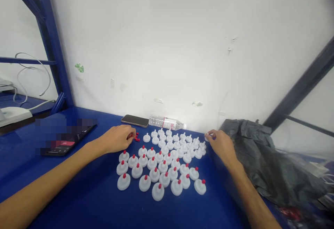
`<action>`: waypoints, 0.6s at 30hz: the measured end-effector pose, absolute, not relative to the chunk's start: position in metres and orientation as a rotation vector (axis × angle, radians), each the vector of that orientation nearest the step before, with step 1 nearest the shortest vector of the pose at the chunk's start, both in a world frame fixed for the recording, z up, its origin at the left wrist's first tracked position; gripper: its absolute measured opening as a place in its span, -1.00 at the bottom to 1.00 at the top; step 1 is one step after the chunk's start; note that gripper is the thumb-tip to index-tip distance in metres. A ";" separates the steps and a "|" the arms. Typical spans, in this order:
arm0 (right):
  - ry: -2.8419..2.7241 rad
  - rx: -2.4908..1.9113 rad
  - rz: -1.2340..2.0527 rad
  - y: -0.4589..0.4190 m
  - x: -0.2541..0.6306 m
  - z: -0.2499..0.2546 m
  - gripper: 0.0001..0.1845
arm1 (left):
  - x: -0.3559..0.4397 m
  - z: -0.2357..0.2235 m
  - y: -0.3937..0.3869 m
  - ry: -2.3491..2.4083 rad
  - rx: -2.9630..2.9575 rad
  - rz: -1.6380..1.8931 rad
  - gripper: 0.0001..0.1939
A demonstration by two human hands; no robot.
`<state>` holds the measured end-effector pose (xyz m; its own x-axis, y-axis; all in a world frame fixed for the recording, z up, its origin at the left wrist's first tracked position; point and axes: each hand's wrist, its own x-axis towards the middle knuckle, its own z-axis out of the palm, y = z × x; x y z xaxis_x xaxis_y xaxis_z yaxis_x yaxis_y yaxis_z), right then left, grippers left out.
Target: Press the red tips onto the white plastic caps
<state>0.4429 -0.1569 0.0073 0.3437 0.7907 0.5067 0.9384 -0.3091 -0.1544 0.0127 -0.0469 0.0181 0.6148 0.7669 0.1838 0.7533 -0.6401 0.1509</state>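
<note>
My left hand (120, 138) is closed at a small pile of red tip caps (137, 139), its fingertips pinching among them. At the right end of the group, my right hand (220, 143) pinches a white nozzle lid (207, 137) between thumb and finger. Between the hands stand many white nozzle lids with bare spouts (162, 137), crowded toward the back. Nearer to me, several white lids with red tips (158, 191) are spread out in loose rows, their spouts pointing up.
Behind the lids, a clear plastic bottle (168, 122) lies on its side beside a phone (135, 120). A dark tablet-like device (70, 142) rests on the blue table (104, 201) at left. A black plastic bag (261, 163) bulges at right, and a white wall (156, 48) rises behind.
</note>
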 end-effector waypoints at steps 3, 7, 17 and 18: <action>-1.545 -2.206 -0.404 -0.156 0.448 -0.001 -0.75 | 0.014 0.022 -0.051 1.304 2.776 0.299 -0.85; -1.602 -2.194 -0.335 -0.153 0.447 -0.005 -0.67 | 0.016 0.024 -0.054 1.309 2.779 0.276 -0.86; -1.546 -2.209 -0.409 -0.156 0.437 0.007 -0.53 | 0.015 0.031 -0.057 1.296 2.771 0.431 -0.64; -1.539 -2.202 -0.416 -0.157 0.436 0.008 -0.53 | 0.015 0.034 -0.058 1.275 2.758 0.411 -0.55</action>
